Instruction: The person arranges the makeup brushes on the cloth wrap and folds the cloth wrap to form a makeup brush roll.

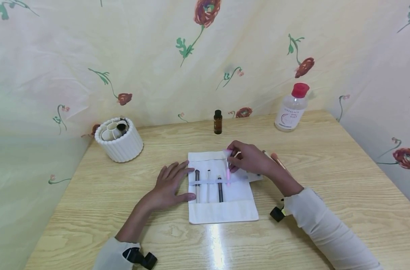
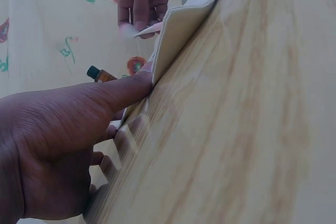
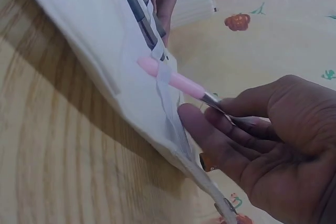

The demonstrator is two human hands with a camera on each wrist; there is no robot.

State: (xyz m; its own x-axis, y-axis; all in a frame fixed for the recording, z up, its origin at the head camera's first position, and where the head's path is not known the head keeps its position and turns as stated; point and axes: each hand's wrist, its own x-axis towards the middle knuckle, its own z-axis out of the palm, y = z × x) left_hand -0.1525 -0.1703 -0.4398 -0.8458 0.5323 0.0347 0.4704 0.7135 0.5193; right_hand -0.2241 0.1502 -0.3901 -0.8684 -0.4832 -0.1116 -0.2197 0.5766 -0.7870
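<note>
A white brush roll [image 1: 222,213] lies unfolded on the table, with an elastic band [image 1: 240,180] across it. Three makeup brushes stand side by side under the band: a dark-headed one [image 1: 197,176], a thin pale one [image 1: 208,187] and a black-handled one [image 1: 220,192]. At the roll's upper right, my right hand [image 1: 250,159] pinches a pink-handled makeup brush [image 3: 181,83] near its bristle end; the handle's tip passes through the band. My left hand [image 1: 166,187] rests with extended fingers at the roll's left edge, thumb [image 2: 131,87] touching it.
A white ribbed holder [image 1: 124,148] with brushes stands at the back left. Behind the roll is a small brown bottle [image 1: 217,123]; a clear bottle with a red cap [image 1: 289,112] stands at the back right. More brushes [image 1: 281,163] lie beyond the right wrist.
</note>
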